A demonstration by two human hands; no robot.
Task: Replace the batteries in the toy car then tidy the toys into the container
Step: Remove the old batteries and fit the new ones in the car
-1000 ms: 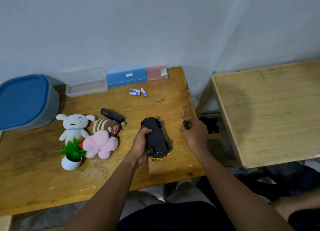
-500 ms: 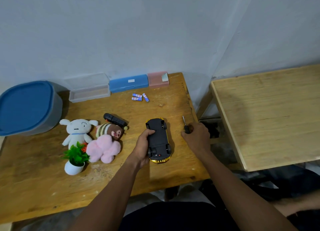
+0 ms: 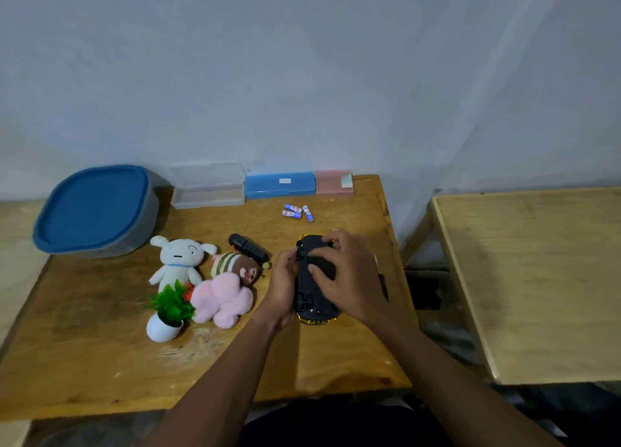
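My left hand (image 3: 284,287) wraps its grip around the left flank of the toy car (image 3: 314,307), which lies upside down on the tabletop (image 3: 100,362), black underside up. My right hand (image 3: 349,278) rests on top, fingers (image 3: 322,270) spread loosely and pressing on the chassis, pinching nothing. Three batteries (image 3: 297,211) lie just beyond the car. To the left sit a black remote (image 3: 248,250), a pink plush (image 3: 223,300), a white plush (image 3: 179,258) and a small potted plant (image 3: 168,310). The blue-lidded container (image 3: 95,210) stands far left.
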